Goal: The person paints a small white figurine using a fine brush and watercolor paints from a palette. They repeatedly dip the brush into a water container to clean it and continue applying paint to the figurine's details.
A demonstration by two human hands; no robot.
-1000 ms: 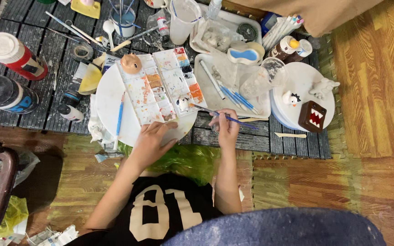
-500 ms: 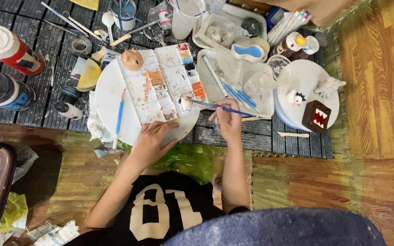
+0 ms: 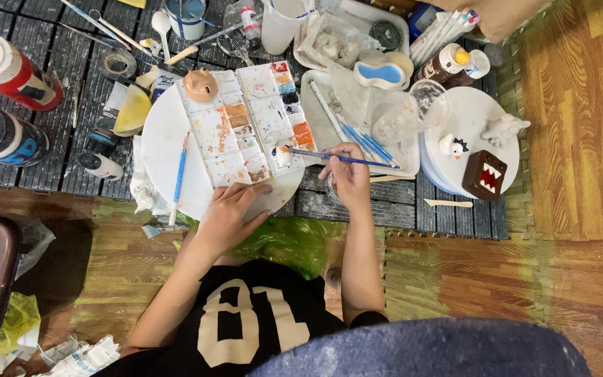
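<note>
My left hand [image 3: 228, 213] lies flat on the near edge of a round white board [image 3: 165, 143], just below a white paint palette [image 3: 246, 122] with many stained wells. My right hand [image 3: 347, 174] is shut on a thin blue paintbrush [image 3: 336, 158]. The brush lies nearly level, and its tip touches a white blob at the palette's right edge. A second blue brush [image 3: 180, 174] lies loose on the board to the left. A small tan face piece [image 3: 200, 84] sits at the palette's top left corner.
Everything sits on a dark slatted mat [image 3: 29, 167] over wooden floor. A red can [image 3: 8, 70] and a black can [image 3: 1, 136] lie at the left. A white tray [image 3: 357, 105] holds brushes, beside a round board with a brown box figure [image 3: 484, 174]. Green plastic [image 3: 287, 241] lies below.
My right hand has swung the brush from pointing right over the tray to the left, so its tip now reaches the palette. My left hand stays on the board.
</note>
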